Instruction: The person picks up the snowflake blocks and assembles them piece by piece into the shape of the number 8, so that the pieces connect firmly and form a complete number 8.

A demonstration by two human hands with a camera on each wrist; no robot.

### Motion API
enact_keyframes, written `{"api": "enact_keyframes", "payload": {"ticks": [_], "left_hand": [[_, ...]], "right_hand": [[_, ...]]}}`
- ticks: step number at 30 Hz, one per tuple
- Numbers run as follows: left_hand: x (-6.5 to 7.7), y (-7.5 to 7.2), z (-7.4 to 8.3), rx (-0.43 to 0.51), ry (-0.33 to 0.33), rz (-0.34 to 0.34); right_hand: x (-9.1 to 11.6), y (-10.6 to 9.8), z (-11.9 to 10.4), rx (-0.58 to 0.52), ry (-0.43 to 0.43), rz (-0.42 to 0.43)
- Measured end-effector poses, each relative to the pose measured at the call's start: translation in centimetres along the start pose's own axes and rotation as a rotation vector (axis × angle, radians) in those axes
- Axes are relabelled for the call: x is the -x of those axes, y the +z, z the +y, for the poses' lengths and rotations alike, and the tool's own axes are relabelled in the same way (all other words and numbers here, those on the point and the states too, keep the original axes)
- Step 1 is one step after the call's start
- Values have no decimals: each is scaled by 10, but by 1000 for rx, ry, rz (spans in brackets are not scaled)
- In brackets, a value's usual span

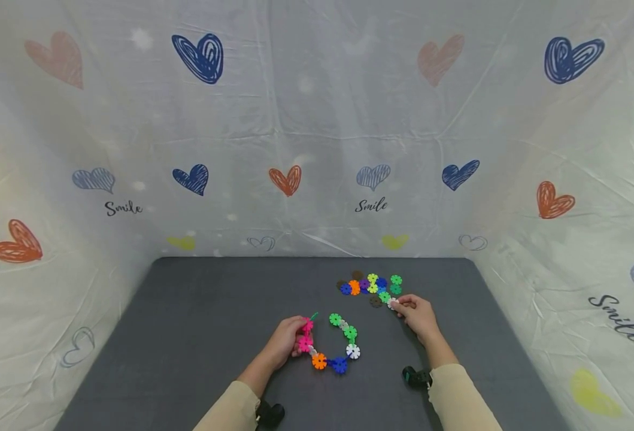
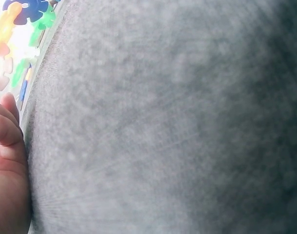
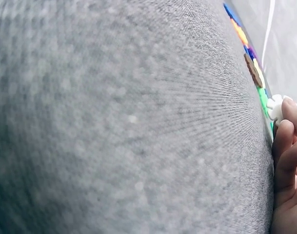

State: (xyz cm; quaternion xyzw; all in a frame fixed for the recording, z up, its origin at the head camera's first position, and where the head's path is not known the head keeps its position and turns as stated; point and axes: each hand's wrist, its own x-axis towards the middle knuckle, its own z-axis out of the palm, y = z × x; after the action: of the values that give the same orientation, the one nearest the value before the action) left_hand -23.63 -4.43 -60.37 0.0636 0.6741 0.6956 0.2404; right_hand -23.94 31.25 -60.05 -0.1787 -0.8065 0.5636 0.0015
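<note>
A curved chain of interlocking snowflake discs lies on the dark grey table, with pink, orange, blue, white and green pieces joined edge to edge. At its left end my left hand grips a pink disc; a green disc stands edge-on at the top of that end. The right end finishes in another green disc. Farther right, my right hand pinches a white disc between thumb and finger, at the near edge of a loose pile. My left fingertips are partly hidden in the left wrist view.
The loose pile holds several discs, among them a purple disc, a brown disc and a yellow disc. Behind the table hangs a pale curtain printed with hearts. Dark wrist devices sit below both sleeves.
</note>
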Motion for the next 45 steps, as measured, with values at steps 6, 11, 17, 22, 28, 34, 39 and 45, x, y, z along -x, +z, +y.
{"api": "enact_keyframes", "payload": {"ticks": [6,11,17,22,28,34,39,45], "left_hand": [[1,1,2,-7,5,5],[3,1,1,-26,3,-7],[3,1,4,-59,30,2],[-1,-2,6,-55,29,12],[-1,-4,6,-51,0,-13],[-1,-5,3,-39,16,-48],[-1,-6,0,-29,15,-69],[-1,-6,-1,-34,20,-87]], "right_hand": [[0,2,0,-20,-5,24],[18,20,-20,-128,-78,109],[50,71,-75,-87,-228,-107],[53,106,-95,24,-278,-238],[45,124,-87,153,-271,-260],[41,122,-83,211,-304,-297],[39,120,-81,242,-332,-326],[39,120,-82,243,-343,-359]]}}
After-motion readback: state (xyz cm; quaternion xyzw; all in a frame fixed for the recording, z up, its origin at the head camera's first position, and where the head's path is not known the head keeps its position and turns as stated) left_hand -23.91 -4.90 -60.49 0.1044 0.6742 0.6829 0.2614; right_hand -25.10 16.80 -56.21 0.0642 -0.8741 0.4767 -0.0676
